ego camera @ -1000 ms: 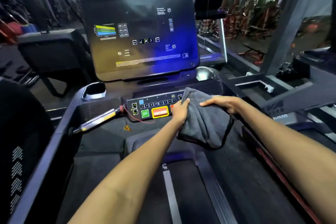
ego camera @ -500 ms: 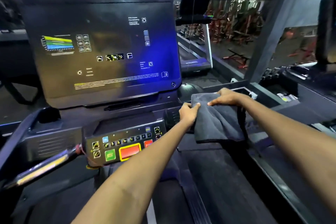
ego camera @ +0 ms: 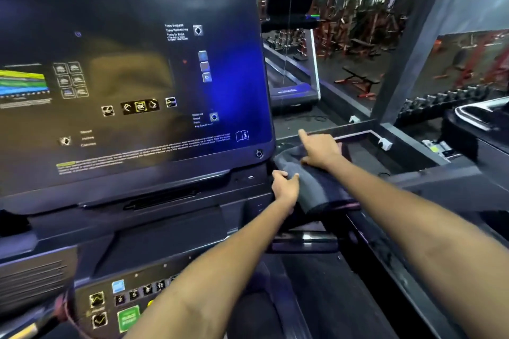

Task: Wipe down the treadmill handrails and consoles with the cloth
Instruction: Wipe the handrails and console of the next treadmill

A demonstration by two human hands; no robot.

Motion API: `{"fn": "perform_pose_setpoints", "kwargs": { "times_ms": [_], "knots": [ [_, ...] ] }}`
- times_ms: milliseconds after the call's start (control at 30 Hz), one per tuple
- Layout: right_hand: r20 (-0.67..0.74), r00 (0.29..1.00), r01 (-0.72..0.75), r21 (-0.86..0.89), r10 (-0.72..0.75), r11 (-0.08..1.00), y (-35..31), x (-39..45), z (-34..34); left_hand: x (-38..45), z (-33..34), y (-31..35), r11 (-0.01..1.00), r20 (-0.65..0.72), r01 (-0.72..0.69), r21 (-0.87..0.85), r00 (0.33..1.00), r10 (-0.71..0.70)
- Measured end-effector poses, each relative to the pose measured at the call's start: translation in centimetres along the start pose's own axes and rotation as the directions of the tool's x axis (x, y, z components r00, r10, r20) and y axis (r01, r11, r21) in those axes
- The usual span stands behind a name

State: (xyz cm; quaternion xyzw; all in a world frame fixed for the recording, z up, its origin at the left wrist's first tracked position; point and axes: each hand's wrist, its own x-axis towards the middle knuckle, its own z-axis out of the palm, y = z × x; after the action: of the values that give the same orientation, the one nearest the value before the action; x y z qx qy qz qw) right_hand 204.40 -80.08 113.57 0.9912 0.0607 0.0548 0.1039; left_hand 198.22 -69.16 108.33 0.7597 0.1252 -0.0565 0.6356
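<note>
A dark grey cloth [ego camera: 316, 181] lies draped over the right end of the treadmill console, just right of the big dark screen [ego camera: 132, 85]. My left hand [ego camera: 285, 187] pinches the cloth's left edge between thumb and fingers. My right hand [ego camera: 319, 150] lies on top of the cloth with its fingers stretched forward, the index finger pointing ahead. The right handrail [ego camera: 385, 250] runs back toward me under my right forearm. The button panel [ego camera: 121, 303] with a green button sits at the lower left.
A red safety cord [ego camera: 62, 308] hangs at the lower left by the panel. Another treadmill [ego camera: 292, 91] stands ahead beyond the console. A grey pillar [ego camera: 418, 36] rises on the right, with dumbbell racks and red gym machines behind it.
Both hands carried the cloth up and to the right, from the button panel onto the console's right end. My view moved closer to the screen.
</note>
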Motion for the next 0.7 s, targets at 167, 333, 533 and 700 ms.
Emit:
{"fn": "perform_pose_setpoints", "kwargs": {
  "times_ms": [167, 333, 533, 700],
  "knots": [
    [0.105, 0.992, 0.046, 0.251, -0.075, 0.967, -2.2, 0.7, 4.3, 1.5, -1.2, -0.9, 0.878, 0.161, -0.243, 0.413, 0.968, 0.193],
    [0.111, 0.986, 0.100, 0.175, -0.121, 0.979, -1.7, -1.6, 6.3, 1.1, -2.7, -1.3, 0.475, 0.241, -0.339, 0.812, 0.936, 0.257],
    [0.158, 0.978, 0.101, 0.226, -0.139, 0.969, -1.3, 2.2, 6.5, 0.4, -2.1, -2.6, 0.145, 0.253, -0.275, 0.950, 0.956, 0.151],
    [0.154, 0.932, 0.278, 0.273, -0.327, 0.921, -2.6, 4.0, 5.9, -0.3, -1.4, -2.5, 0.085, 0.228, -0.241, 0.967, 0.964, 0.141]
  ]
}}
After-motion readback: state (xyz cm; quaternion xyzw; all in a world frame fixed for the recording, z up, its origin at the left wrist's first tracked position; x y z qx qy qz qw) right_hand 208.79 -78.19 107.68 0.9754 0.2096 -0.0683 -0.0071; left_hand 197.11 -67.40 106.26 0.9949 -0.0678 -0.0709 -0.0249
